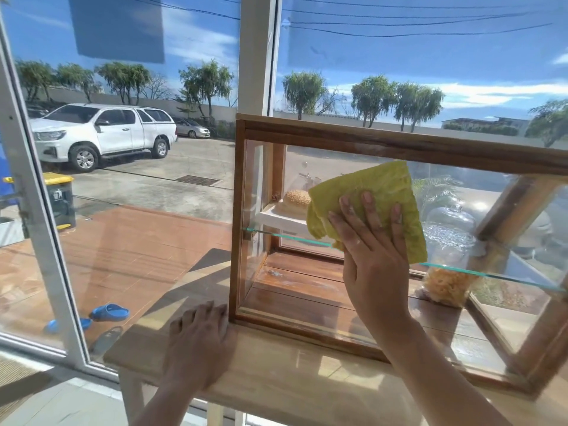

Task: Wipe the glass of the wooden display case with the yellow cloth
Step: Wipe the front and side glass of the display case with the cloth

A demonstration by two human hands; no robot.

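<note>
The wooden display case point(384, 144) stands on a wooden table, its front glass pane point(295, 290) facing me. My right hand point(373, 250) presses the yellow cloth point(368, 186) flat against the upper middle of that glass, fingers spread over the cloth. On the tabletop, my left hand point(199, 342) lies palm down, fingers apart, just left of the case's lower left corner and touching its frame. Inside the case are a glass shelf point(491, 275), a sesame bun point(296, 200) on a white stand, and a glass dome point(450, 224).
The wooden table point(276, 379) sits against a large window point(138, 186) with a white frame. A bag of snacks point(445, 287) rests on the case floor at the right. Outside are a white pickup, a bin and blue sandals on a tiled terrace.
</note>
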